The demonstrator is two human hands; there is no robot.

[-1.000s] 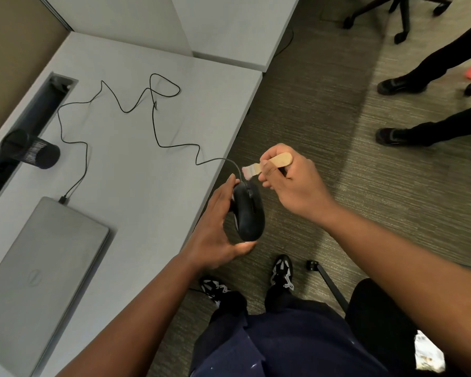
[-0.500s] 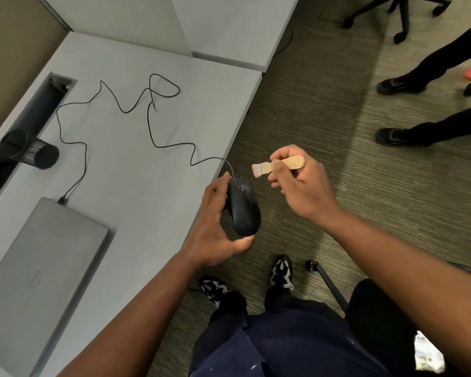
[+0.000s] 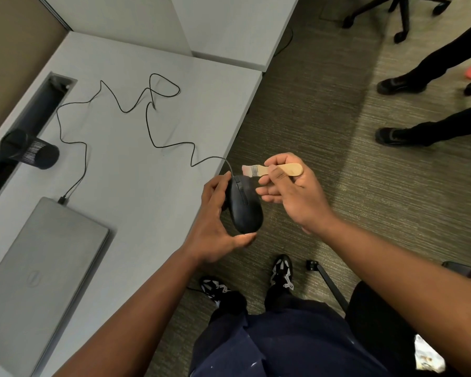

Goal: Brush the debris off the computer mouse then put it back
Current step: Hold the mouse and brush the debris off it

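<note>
Head view, looking down. At centre frame, just past the table [image 3: 136, 170] edge and above the carpet, the left hand [image 3: 215, 227] grips a black mouse [image 3: 244, 206]; its fingers curl behind the body and are mostly hidden, thumb under the near end. To its right, the right hand [image 3: 294, 191] pinches a small wooden brush [image 3: 272, 170], bristles pointing left, just above the mouse's front; whether they touch is hard to tell. The mouse's cable [image 3: 150, 115] snakes across the table to a closed laptop [image 3: 38, 268] at lower left, cut off by the frame. A dark mesh cup [image 3: 30, 152] stands at far left. Other people's legs [image 3: 430, 66] show at upper right.
</note>
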